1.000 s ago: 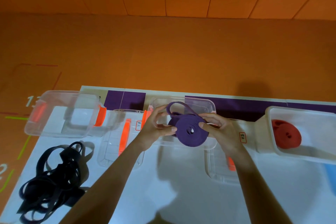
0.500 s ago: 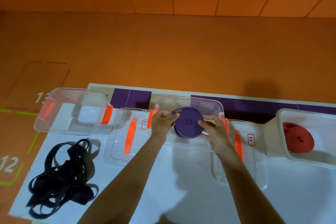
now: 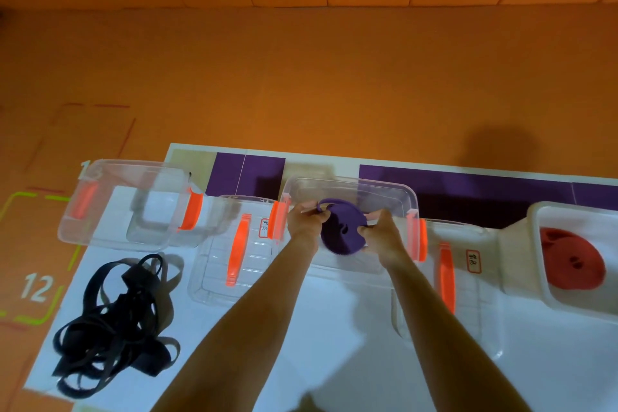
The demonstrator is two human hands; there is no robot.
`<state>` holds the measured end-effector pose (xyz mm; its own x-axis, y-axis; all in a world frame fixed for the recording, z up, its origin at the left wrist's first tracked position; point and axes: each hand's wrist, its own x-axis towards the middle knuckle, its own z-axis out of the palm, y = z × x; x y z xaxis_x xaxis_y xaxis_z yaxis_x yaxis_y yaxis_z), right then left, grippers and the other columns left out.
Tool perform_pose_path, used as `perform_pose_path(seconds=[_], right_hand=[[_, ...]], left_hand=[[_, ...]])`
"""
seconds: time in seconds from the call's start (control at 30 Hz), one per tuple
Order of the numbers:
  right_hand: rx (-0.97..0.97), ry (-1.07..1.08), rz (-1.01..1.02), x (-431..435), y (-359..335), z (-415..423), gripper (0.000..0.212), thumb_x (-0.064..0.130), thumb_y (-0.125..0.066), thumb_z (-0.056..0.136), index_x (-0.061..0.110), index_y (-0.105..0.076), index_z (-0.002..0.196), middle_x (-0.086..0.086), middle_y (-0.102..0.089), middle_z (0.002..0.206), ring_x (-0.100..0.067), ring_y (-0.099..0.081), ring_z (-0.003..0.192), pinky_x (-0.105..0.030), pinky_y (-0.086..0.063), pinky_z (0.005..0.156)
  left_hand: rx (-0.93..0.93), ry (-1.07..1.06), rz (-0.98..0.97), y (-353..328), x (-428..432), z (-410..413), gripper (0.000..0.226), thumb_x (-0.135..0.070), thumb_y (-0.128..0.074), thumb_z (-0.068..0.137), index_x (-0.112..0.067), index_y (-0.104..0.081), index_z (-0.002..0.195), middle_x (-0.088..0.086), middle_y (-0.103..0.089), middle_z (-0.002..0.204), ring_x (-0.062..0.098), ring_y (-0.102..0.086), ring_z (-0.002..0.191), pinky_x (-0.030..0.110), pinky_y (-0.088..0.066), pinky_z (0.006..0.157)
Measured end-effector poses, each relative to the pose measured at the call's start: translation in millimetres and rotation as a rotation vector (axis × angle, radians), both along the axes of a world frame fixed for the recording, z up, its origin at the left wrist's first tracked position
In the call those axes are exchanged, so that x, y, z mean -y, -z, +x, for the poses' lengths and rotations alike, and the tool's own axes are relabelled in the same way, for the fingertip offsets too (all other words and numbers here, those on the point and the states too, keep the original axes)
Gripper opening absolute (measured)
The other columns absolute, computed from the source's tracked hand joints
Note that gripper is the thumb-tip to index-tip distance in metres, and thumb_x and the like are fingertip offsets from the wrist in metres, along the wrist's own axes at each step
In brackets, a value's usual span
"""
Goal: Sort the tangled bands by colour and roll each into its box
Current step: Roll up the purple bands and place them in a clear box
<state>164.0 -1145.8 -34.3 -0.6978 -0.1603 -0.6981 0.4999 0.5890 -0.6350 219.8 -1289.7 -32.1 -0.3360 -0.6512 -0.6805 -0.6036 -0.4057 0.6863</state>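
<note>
White table [image 3: 334,361] with purple strip [image 3: 468,184] along the 12 o'clock edge, orange floor and wall beyond. Left hand [image 3: 306,221] and right hand [image 3: 384,234] both pinch the purple band roll [image 3: 341,231] over the clear middle box [image 3: 351,187]. Roll face tilts toward camera, loose tail at 11 o'clock. Black band tangle [image 3: 113,324] at 8 o'clock, red roll [image 3: 568,261] in the 3 o'clock box [image 3: 541,211].

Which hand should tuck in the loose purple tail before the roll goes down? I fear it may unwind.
Probably the left hand: its fingers already pinch the loose tail at the upper-left of the purple roll. The right hand grips the roll's right edge, steadying it over the clear box.
</note>
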Motion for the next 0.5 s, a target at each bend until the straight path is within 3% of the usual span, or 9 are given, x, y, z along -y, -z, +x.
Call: perform_pose_path(seconds=[0.1, 0.23, 0.4, 0.5], right_hand=[[-0.057, -0.032, 0.063, 3, 5, 0, 0.034, -0.001, -0.065, 0.093, 0.006, -0.047, 0.121, -0.022, -0.064, 0.115, -0.038, -0.068, 0.102, -0.055, -0.061, 0.085], [-0.09, -0.109, 0.139, 4, 10, 0, 0.039, 0.0, -0.066, 0.093, 0.002, -0.048, 0.128, -0.025, -0.062, 0.123, -0.043, -0.065, 0.109, -0.055, -0.059, 0.088], [-0.08, -0.169, 0.223, 9, 11, 3, 0.051, 0.003, -0.067, 0.096, 0.005, -0.042, 0.14, -0.024, -0.051, 0.137, -0.041, -0.06, 0.117, -0.036, -0.051, 0.079], [-0.085, -0.194, 0.259, 15, 9, 9, 0.061, 0.009, -0.069, 0.096, 0.006, -0.035, 0.148, -0.023, -0.046, 0.142, -0.043, -0.056, 0.124, -0.043, -0.056, 0.093]], left_hand=[[0.033, 0.05, -0.035, 8, 1, -4, 0.035, 0.004, -0.083, 0.084, -0.001, -0.072, 0.117, 0.024, -0.074, 0.121, 0.043, -0.068, 0.118, 0.054, -0.054, 0.106], [0.106, 0.147, -0.138, 18, 0, -5, 0.035, 0.0, -0.084, 0.084, -0.001, -0.074, 0.118, 0.018, -0.075, 0.122, 0.037, -0.069, 0.118, 0.046, -0.053, 0.109], [0.208, 0.35, -0.286, 21, -3, -4, 0.031, -0.012, -0.081, 0.09, -0.01, -0.076, 0.121, 0.01, -0.077, 0.121, 0.03, -0.07, 0.115, 0.039, -0.054, 0.106], [0.212, 0.47, -0.345, 20, -1, -6, 0.036, -0.006, -0.075, 0.091, -0.011, -0.073, 0.127, 0.009, -0.076, 0.121, 0.029, -0.069, 0.115, 0.035, -0.053, 0.101]])
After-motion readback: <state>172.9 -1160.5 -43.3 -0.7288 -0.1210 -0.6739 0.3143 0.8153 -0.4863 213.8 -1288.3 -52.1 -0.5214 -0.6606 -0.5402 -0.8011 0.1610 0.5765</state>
